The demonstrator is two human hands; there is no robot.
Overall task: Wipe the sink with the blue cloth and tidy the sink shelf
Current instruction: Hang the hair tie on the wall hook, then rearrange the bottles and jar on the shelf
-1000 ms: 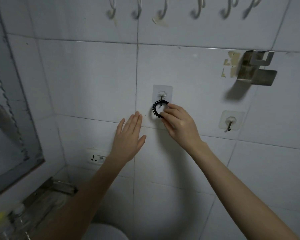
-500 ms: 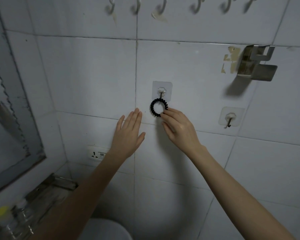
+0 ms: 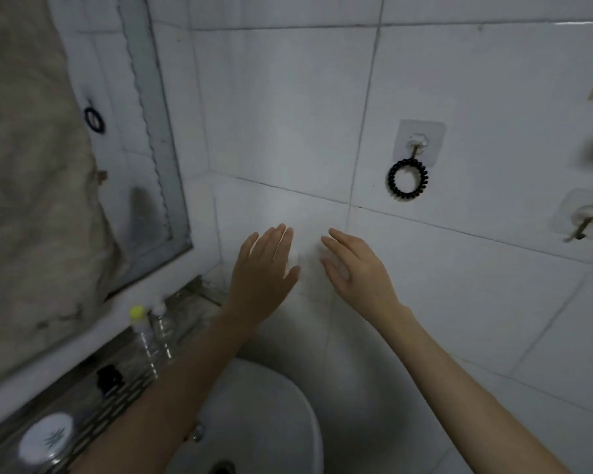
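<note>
Running along the lower left, the perforated metal sink shelf holds clear plastic bottles, with the white ceramic sink just beside it. The left hand and right hand are both spread and empty, close together near the white tiled wall. A black coiled hair tie hangs further right.

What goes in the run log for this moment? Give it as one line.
left hand: open, empty | right hand: open, empty | hair tie: hanging on wall hook | sink: below both hands, untouched

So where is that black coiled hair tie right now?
The hair tie hangs from a clear stick-on hook on the tiled wall, right of centre in the head view, above the right hand.
</note>
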